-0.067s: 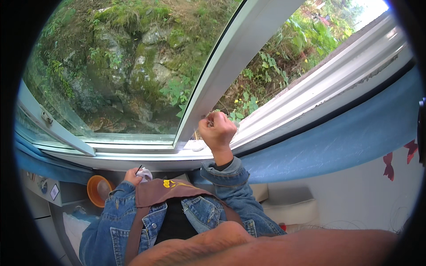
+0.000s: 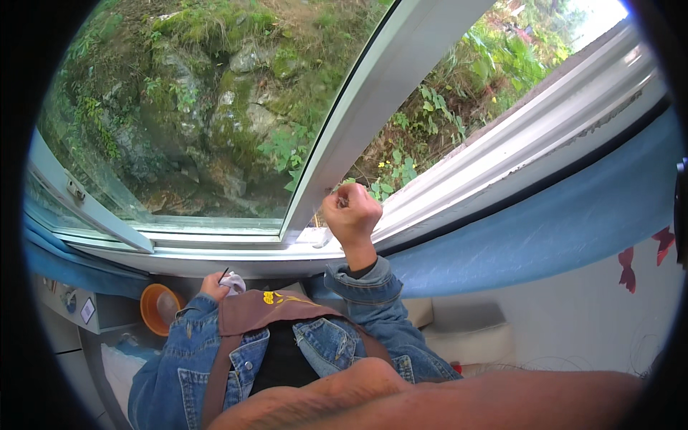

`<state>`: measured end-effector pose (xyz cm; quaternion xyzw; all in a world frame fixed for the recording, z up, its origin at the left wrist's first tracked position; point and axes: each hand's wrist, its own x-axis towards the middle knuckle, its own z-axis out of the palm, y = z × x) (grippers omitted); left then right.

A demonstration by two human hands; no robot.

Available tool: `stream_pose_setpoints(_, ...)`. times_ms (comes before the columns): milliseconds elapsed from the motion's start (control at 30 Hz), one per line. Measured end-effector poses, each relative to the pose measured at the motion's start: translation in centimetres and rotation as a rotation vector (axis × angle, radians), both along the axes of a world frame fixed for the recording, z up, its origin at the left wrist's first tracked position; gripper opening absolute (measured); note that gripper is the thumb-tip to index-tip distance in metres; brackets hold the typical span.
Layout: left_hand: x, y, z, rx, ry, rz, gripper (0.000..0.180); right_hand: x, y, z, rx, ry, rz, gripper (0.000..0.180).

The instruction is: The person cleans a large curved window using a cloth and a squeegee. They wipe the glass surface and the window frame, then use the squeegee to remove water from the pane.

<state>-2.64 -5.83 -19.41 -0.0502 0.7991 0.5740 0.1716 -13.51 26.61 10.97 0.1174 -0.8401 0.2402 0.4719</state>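
Note:
My right hand (image 2: 352, 215) is raised at the open part of the window, its fingers curled together beside the lower end of the white sash frame (image 2: 326, 165). Something small and greyish may sit inside the curl, too hidden to name. Low on the left, my left hand (image 2: 212, 285) is closed around a crumpled whitish cloth (image 2: 233, 284). A thin dark stick (image 2: 223, 274) pokes up from the same grip. Below my right hand runs the white window sill (image 2: 315, 252), with some pale bits lying in its track.
A blue curtain (image 2: 516, 222) hangs along the window's right side. An orange bucket (image 2: 150, 308) stands at lower left, next to a grey cabinet (image 2: 89, 315). A beige cushioned seat (image 2: 473, 344) is at lower right. Outside rises a mossy rock slope (image 2: 208, 107).
The fingers of my right hand have loosened slightly, showing a little more of the hollow inside the curl. My left hand has not visibly moved.

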Motion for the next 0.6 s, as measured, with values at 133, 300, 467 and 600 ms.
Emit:
stream_pose_setpoints(133,-0.1,0.2,1.6,0.067,-0.034,0.005,0.036,0.8,-0.3,-0.6,-0.756,-0.403,0.252,0.008)
stream_pose_setpoints(300,-0.6,0.0,0.6,0.031,-0.016,-0.01,0.035,0.4,0.1,-0.9,-1.042,-0.575,0.383,0.009)
stream_pose_setpoints(467,-0.9,-0.1,-0.9,0.073,0.043,-0.034,0.031,0.8,-0.2,-0.1,-1.109,-0.681,0.321,0.016)
stream_pose_setpoints(600,-1.7,-1.6,-9.8,-0.104,0.232,-0.093,0.035,0.6,0.1,-0.3,-1.272,-0.756,0.445,0.014)
